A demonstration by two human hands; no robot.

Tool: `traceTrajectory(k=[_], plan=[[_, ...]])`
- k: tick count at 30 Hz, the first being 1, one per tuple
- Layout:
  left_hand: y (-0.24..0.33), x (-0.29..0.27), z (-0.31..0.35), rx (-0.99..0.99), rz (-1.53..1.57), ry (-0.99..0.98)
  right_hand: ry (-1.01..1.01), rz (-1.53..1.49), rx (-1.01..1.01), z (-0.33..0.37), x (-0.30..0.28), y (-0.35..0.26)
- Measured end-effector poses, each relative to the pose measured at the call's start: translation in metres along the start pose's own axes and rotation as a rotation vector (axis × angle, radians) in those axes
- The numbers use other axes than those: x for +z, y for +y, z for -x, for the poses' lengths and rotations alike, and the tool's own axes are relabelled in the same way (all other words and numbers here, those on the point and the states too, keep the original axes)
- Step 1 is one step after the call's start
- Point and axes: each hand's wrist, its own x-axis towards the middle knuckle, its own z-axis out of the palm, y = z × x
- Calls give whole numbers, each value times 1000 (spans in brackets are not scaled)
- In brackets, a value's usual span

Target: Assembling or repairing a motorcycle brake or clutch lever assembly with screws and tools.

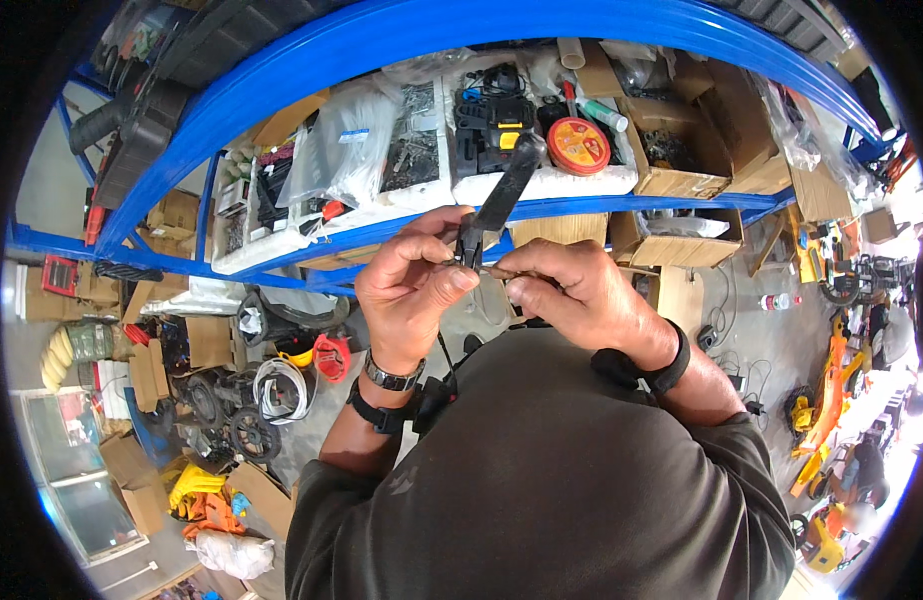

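In front of my chest, the fingers and thumb of my left hand (410,292) close round the lower end of a dark flat bar-shaped part (504,192). The bar slants up and to the right, and its far end is rounded. My right hand (580,295) is closed beside it, thumb and forefinger pressed together close to the part's lower end. Whatever lies in that pinch is too small to make out. Each forearm wears dark bands; the left wrist also has a metal watch (392,377).
Ahead stands a blue shelf rack (542,207) with white foam trays of small parts, a black-and-yellow charger-like device (509,135), a round red tin (579,146) and cardboard boxes (679,150). Coiled white hose (284,391) and wheels (252,433) lie left; orange frames (832,375) stand right.
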Motion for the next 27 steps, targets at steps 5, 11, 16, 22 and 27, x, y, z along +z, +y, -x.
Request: traceTrajectory(k=[5, 11, 16, 22, 27], plan=[[-6, -2, 1, 38, 6, -22, -13, -33, 70, -2, -3, -7], [-1, 1, -3, -27, 68, -59, -38, -44, 199, 0, -7, -13], [-3, 2, 0, -98, 141, -7, -18, -37, 68, -3, -5, -11], [0, 3, 2, -44, 100, -5, 100, 143, -222, -7, 2, -1], [0, 1, 0, -50, 122, 1, 192, 278, -344, -13, 5, 4]])
